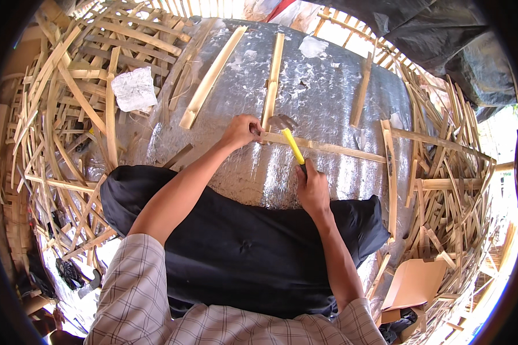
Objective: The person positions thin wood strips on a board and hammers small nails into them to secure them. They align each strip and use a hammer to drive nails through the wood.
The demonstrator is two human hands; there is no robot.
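My right hand (314, 190) is closed around the grip of a hammer (293, 146) with a yellow handle. Its metal head hovers over or rests by the left end of a crosswise bamboo strip (334, 148); I cannot tell which. That end meets the near end of a lengthwise bamboo strip (272, 77). At this corner my left hand (242, 131) pinches the crosswise strip's end between thumb and fingers. Whether a nail is also in those fingers cannot be seen. The strips lie on a worn silvery sheet (328, 86).
Another bamboo strip (214, 77) lies left on the sheet. Woven bamboo lattice (69, 109) rises at left, a tangle of strips (449, 201) at right. Black cloth (242, 253) covers my lap. A cardboard box (411, 284) stands low right; black plastic (443, 34) hangs at upper right.
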